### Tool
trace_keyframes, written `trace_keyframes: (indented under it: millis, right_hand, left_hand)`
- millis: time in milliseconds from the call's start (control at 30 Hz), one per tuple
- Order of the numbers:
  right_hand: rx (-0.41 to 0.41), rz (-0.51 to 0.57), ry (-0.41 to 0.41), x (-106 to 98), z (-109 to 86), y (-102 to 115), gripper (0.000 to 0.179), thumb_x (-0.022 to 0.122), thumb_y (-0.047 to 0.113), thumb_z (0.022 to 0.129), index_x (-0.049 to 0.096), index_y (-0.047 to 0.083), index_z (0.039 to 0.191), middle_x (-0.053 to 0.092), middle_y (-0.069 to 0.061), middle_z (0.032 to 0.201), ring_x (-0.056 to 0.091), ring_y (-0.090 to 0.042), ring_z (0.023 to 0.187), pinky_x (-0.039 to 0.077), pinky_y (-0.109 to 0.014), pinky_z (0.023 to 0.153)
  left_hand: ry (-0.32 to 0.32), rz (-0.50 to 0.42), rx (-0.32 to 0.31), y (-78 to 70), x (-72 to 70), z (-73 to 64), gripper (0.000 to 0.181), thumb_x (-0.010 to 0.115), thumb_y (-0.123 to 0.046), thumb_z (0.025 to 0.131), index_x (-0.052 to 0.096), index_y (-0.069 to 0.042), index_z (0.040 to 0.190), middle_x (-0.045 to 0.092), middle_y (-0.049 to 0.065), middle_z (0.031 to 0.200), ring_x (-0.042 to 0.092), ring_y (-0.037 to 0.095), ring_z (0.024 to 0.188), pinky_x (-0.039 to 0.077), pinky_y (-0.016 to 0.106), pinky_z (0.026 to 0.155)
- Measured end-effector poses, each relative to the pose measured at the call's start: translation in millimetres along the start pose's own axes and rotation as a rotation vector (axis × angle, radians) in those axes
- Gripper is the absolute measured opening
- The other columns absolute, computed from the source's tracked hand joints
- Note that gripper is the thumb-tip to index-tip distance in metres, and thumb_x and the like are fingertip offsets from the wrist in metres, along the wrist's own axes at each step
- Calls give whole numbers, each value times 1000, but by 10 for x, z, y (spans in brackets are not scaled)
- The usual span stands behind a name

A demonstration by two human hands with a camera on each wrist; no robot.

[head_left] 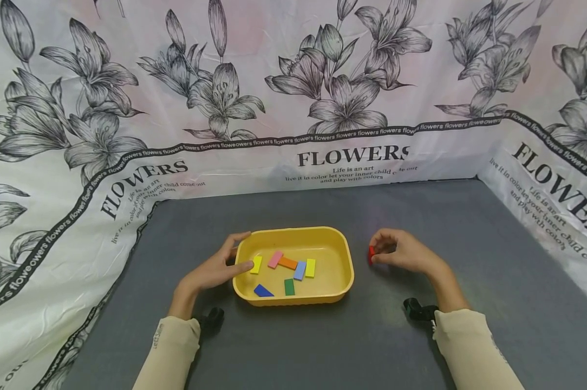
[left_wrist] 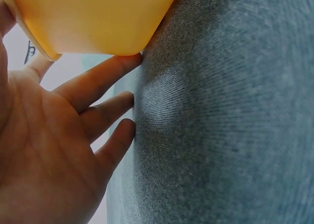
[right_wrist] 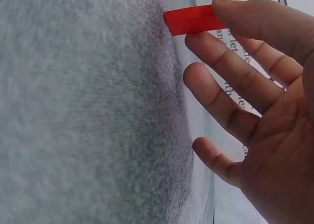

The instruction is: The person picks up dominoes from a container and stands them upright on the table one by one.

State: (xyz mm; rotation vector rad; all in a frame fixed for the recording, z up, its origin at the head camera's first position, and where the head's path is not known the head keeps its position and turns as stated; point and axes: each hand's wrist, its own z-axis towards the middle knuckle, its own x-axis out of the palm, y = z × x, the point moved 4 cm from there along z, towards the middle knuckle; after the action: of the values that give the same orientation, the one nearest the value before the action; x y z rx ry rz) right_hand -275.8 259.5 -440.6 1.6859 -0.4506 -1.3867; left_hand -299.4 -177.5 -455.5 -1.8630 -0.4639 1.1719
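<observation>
To the left of centre in the head view, a shallow yellow plastic tub (head_left: pixel 293 300) stands on the table. My left hand (head_left: pixel 210 272) holds its left end, thumb over the rim and other fingers along the outside; the left wrist view shows those fingers spread below the tub wall. Right of the tub, my right hand (head_left: pixel 404 252) pinches a small red block (right_wrist: pixel 192 20) between thumb and fingertips. The block's lower end is right at the table surface. Inside the tub lie a pink block (head_left: pixel 275 259), an orange block (head_left: pixel 288 263), a green block (head_left: pixel 289 287) and several others.
A dark grey cloth covers the table (head_left: pixel 293 346). White flower-printed sheeting (head_left: pixel 254 179) rises along the back and both sides. Black straps (head_left: pixel 418 310) sit by both wrists, near the beige sleeves (head_left: pixel 474 346).
</observation>
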Motion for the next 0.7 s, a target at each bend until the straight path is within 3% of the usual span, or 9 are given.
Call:
trace_keyframes:
  millis: [500,700]
  right_hand:
    - [5,15,11,0,-22,35,24,79,4,85,64,3,104,71,-10,94,63,-13,80,53,-27,63]
    - [0,2,-14,-42,-33,52,29,81,5,83,64,4,106,70,-10,96,64,-15,85,54,-27,69]
  left_hand:
    - [1,1,-9,5,5,-7,79,69,-40,96,19,-36,157,39,13,162,42,37,146,36,64,116]
    - [6,-4,-6,-16,-4,-9,81,69,-45,95,18,-35,158,40,14,161,43,37,145,34,64,117]
